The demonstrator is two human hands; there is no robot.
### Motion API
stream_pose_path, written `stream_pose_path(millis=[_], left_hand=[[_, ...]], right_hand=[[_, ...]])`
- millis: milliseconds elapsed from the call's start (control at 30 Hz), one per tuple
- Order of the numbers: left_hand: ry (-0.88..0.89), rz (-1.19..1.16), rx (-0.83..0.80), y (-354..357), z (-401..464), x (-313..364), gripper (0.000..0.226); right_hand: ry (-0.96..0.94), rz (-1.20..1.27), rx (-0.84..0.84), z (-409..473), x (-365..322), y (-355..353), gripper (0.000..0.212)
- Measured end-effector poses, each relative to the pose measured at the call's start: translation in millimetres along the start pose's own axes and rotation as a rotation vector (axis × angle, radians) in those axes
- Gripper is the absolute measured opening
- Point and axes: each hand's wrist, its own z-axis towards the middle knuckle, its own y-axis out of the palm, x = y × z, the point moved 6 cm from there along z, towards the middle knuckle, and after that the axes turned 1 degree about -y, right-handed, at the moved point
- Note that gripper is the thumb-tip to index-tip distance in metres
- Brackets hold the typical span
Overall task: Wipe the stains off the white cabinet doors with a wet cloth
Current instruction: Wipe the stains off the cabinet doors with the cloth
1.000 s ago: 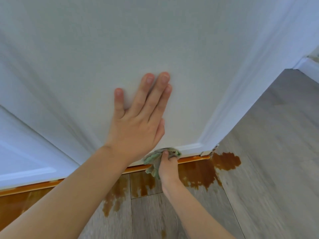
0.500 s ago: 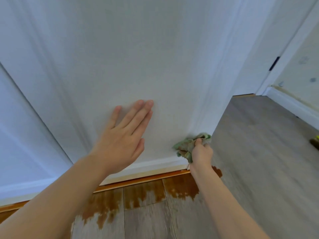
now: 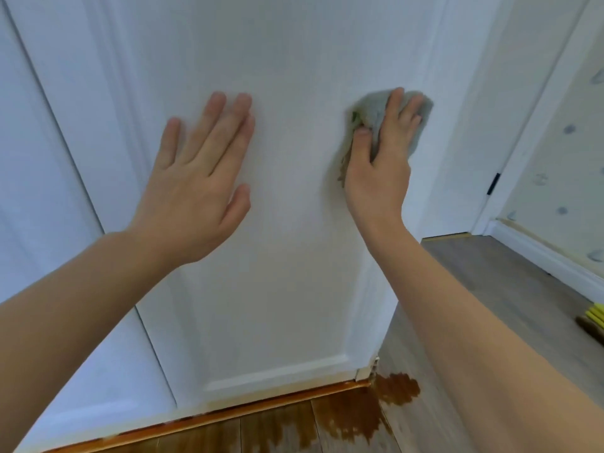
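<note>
A white cabinet door (image 3: pixel 294 289) fills the middle of the view. My left hand (image 3: pixel 199 188) lies flat on its panel, fingers spread, holding nothing. My right hand (image 3: pixel 382 158) presses a grey-green cloth (image 3: pixel 372 109) against the door near its right edge, about level with the left hand. The cloth shows above and to the left of my fingers and is blurred. I see no distinct stain on the panel around the hands. A second white door (image 3: pixel 49 191) stands to the left.
Brown liquid (image 3: pixel 353 416) is pooled on the grey wood floor (image 3: pixel 506 289) along the door's bottom edge and round its right corner. A yellow-and-brown object (image 3: pixel 593 322) lies on the floor at the right edge. A white doorframe (image 3: pixel 510 174) and patterned wall are at the right.
My right hand has carried the cloth up from the door's bottom edge to mid-panel height. The view has tilted upward. My left hand stays flat on the door.
</note>
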Motion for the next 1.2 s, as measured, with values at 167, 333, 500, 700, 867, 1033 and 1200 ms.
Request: stream_pose_path(millis=[167, 333, 500, 700, 867, 1033, 1200], left_hand=[[-0.130, 0.001, 0.140, -45.6, 38.5, -40.3, 0.063], [-0.126, -0.018, 0.245, -68.2, 57.6, -61.4, 0.056], [-0.050, -0.010, 0.253, -87.0, 82.9, -65.6, 0.054], [-0.057, 0.083, 0.258, -113.3, 112.5, -79.8, 0.056], [-0.060, 0.146, 0.221, -109.5, 103.4, -89.5, 0.057], [-0.076, 0.165, 0.160, -103.4, 77.3, -94.4, 0.055], [-0.074, 0.133, 0.194, -114.6, 58.6, -111.5, 0.056]], right_hand=[[-0.419, -0.148, 0.057, 36.7, -73.8, 26.1, 0.056], [-1.018, -0.335, -0.222, -45.9, -100.4, 90.2, 0.042], [-1.163, -0.451, -0.187, 6.1, -111.4, 63.0, 0.046], [-0.588, -0.360, 0.186, 133.5, -171.9, 22.9, 0.052], [-0.772, -0.307, 0.158, 73.9, -173.7, 65.9, 0.053], [-1.331, -0.547, -0.258, -17.6, -108.9, 82.9, 0.053], [-0.987, -0.525, 0.020, 92.8, -168.5, 47.0, 0.055]])
